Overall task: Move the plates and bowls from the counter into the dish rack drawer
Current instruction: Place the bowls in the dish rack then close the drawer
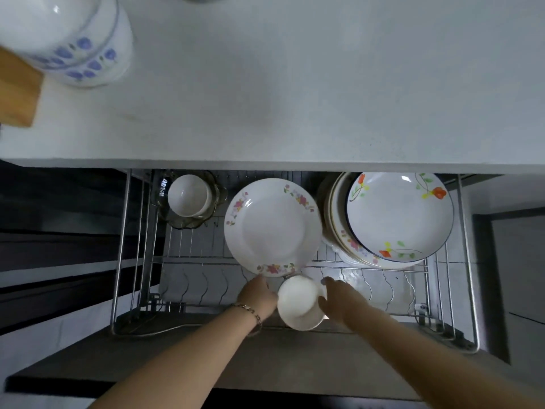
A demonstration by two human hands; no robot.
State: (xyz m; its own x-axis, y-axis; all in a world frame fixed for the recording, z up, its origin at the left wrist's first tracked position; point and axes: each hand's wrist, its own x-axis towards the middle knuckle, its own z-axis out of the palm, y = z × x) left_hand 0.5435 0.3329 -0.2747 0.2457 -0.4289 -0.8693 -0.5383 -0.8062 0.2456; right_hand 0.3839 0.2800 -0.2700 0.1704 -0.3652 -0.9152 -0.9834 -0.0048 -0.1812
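Note:
The wire dish rack drawer (141,261) is pulled out below the white counter (295,84). A pink-flowered plate (272,227) lies in its middle, and my left hand (259,296) touches that plate's near rim. My right hand (342,299) holds a small white bowl (298,302) over the front of the rack. A stack of plates topped by an orange-flowered one (399,215) sits at the right. White bowls (188,194) rest in a smoked glass dish (193,221) at the left. Blue-flowered bowls (73,36) stand stacked on the counter's far left.
A wooden block (17,93) stands at the counter's left edge beside the stacked bowls. Upright wire dividers (389,287) line the front row of the rack. Dark cabinet fronts (59,231) lie left of the drawer.

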